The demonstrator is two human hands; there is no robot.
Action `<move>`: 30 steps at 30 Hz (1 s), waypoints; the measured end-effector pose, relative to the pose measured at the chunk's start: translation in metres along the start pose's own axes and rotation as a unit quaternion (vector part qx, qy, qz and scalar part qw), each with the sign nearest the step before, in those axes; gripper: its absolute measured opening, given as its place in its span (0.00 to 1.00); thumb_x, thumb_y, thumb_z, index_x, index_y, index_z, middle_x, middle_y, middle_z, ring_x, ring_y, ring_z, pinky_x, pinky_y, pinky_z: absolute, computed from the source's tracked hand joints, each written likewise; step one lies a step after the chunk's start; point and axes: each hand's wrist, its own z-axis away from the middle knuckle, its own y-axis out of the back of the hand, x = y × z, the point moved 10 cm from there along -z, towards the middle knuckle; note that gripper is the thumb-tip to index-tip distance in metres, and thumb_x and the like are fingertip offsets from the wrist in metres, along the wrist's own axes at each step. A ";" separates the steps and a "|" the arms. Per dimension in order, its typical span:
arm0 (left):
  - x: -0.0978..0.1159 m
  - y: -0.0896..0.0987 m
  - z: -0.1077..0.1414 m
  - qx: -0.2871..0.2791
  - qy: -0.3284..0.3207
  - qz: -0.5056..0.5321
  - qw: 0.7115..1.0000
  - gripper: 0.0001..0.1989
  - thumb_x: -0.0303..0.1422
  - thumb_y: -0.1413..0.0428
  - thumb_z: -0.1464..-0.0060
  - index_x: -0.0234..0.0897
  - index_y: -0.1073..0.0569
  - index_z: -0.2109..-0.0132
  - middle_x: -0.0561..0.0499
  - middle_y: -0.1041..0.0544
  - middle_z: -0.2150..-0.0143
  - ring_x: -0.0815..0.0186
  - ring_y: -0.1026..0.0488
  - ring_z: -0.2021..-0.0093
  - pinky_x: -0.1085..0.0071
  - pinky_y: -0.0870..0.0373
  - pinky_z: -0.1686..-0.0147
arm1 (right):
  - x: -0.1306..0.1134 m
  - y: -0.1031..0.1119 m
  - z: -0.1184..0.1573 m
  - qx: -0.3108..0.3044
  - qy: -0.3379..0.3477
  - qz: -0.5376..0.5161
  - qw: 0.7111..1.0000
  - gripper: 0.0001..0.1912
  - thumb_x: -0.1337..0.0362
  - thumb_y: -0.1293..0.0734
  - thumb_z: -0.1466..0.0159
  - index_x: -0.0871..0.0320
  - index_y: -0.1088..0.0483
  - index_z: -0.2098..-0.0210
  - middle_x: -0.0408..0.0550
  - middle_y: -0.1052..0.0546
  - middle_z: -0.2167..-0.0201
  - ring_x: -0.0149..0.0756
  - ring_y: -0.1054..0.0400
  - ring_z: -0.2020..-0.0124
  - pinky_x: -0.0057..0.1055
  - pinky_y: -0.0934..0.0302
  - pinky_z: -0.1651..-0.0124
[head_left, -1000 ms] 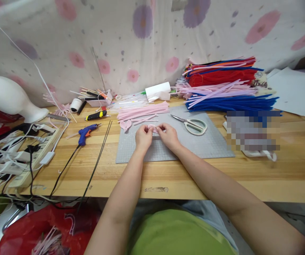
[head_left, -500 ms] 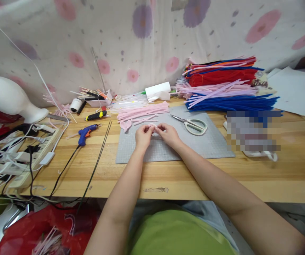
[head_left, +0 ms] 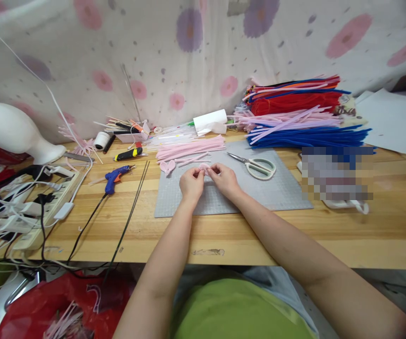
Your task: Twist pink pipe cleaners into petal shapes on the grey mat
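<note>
L hand [head_left: 191, 184] & R hand [head_left: 225, 181] both pinching a pink piece [head_left: 205, 166], held over L half of mat [head_left: 259, 200], nearer far edge than near edge. Piece is sm., pale pink, soft-looking, rounded on top; lower part hid, full shape can't tell. Two-lobed pink loop [head_left: 167, 167] nr mat's far L corner, pink stems [head_left: 190, 148] along far edge, scissors [head_left: 260, 168] w/ pale handles twd far R corner.

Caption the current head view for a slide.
Left hand and right hand pinch a small pink piece over a gray mat, scissors lying to their right.
</note>
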 end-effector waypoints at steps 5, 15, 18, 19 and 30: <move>-0.008 -0.007 -0.003 -0.024 0.028 0.095 0.995 0.10 0.36 0.49 0.53 0.34 0.28 0.68 0.49 0.25 0.71 0.69 0.29 0.72 0.73 0.34 0.70 | 0.001 -0.007 -0.001 -0.040 0.002 -0.031 0.999 0.12 0.57 0.40 0.44 0.59 0.32 0.71 0.45 0.27 0.73 0.30 0.36 0.71 0.27 0.45 0.67; -0.014 -0.008 -0.026 -0.112 0.049 0.081 0.989 0.10 0.37 0.45 0.58 0.34 0.27 0.70 0.51 0.27 0.75 0.70 0.32 0.75 0.75 0.37 0.75 | 0.007 -0.014 -0.001 -0.082 -0.021 -0.032 0.996 0.11 0.59 0.41 0.44 0.59 0.33 0.72 0.43 0.29 0.75 0.29 0.39 0.74 0.25 0.48 0.70; 0.004 0.001 -0.027 -0.083 -0.011 -0.036 0.996 0.07 0.34 0.46 0.56 0.35 0.28 0.72 0.52 0.27 0.76 0.70 0.33 0.75 0.74 0.39 0.72 | 0.007 -0.014 -0.001 -0.079 -0.029 -0.022 0.996 0.11 0.58 0.41 0.44 0.59 0.34 0.73 0.43 0.29 0.75 0.28 0.39 0.75 0.26 0.48 0.70; 0.012 0.004 -0.025 -0.067 -0.036 -0.075 0.994 0.07 0.34 0.47 0.55 0.36 0.28 0.72 0.52 0.27 0.75 0.70 0.33 0.74 0.73 0.39 0.71 | 0.008 -0.014 -0.001 -0.075 -0.035 -0.017 0.996 0.11 0.58 0.41 0.44 0.59 0.34 0.73 0.43 0.29 0.76 0.28 0.39 0.75 0.26 0.48 0.70; 0.017 -0.010 -0.035 -0.134 -0.041 -0.021 0.990 0.12 0.38 0.44 0.58 0.36 0.26 0.65 0.52 0.26 0.74 0.70 0.33 0.74 0.73 0.39 0.69 | 0.018 -0.008 -0.001 -0.056 -0.066 -0.014 0.996 0.10 0.58 0.41 0.44 0.58 0.35 0.74 0.42 0.30 0.78 0.29 0.39 0.77 0.26 0.49 0.72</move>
